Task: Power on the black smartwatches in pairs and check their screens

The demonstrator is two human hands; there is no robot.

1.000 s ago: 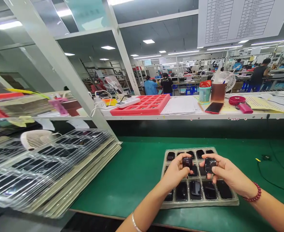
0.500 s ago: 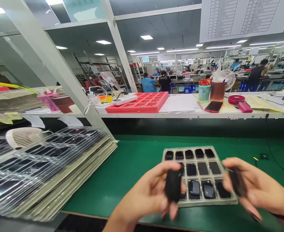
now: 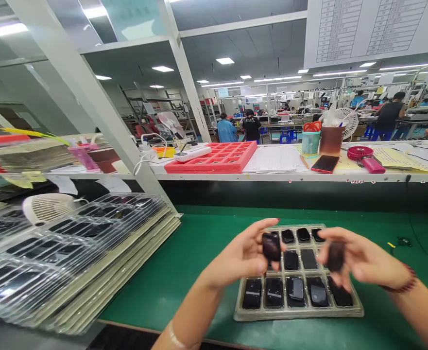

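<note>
The left hand grips one dark piece and the right hand another piece, blurred, both above the tray, perhaps fingertip-held to keep faces clear; the tray's pockets likely keep pieces apart. Green bench beneath; beyond the shelf, people in a lit hall

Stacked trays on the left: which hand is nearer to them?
Left. The left hand is to the right of the stacked trays, apart from them; the right hand is farther right.
</note>
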